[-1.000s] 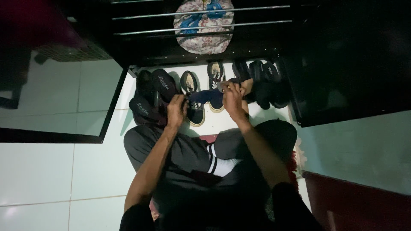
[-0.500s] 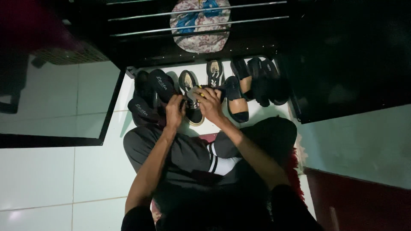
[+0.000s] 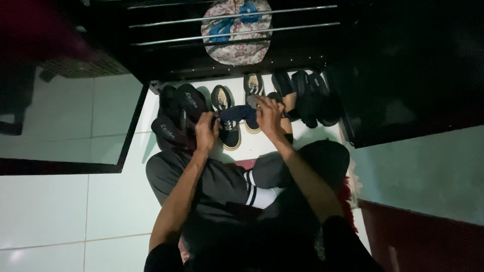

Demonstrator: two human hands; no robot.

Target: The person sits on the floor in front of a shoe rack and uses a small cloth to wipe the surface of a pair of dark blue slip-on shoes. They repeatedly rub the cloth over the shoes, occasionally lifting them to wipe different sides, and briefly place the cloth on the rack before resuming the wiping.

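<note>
I am crouched on the white tiled floor (image 3: 60, 211) in front of a dark shoe rack (image 3: 232, 45), my knees in dark trousers below my arms. Both my hands are up over a row of footwear. Between them I hold a dark blue shoe (image 3: 236, 113) lying crosswise, lifted just above the pairs on the floor. My left hand (image 3: 206, 132) is clenched around its left end, fingers curled over the top. My right hand (image 3: 268, 114) grips the other end, fingers wrapped down over it.

Just under the shoe sits a pair of dark slip-ons with tan insoles (image 3: 227, 117), toes pointing toward me, one by my left hand and one partly behind my right. To the left lie black sandals (image 3: 177, 117) stacked loosely, one leaning over another, close beside my left hand. To the right stands a pair of black shoes (image 3: 311, 98) side by side, near my right wrist.

Up on the rack's metal bars rests a floral bag with blue straps (image 3: 236, 31), well apart from my hands. A red mat (image 3: 345, 190) edges out by my right knee.
</note>
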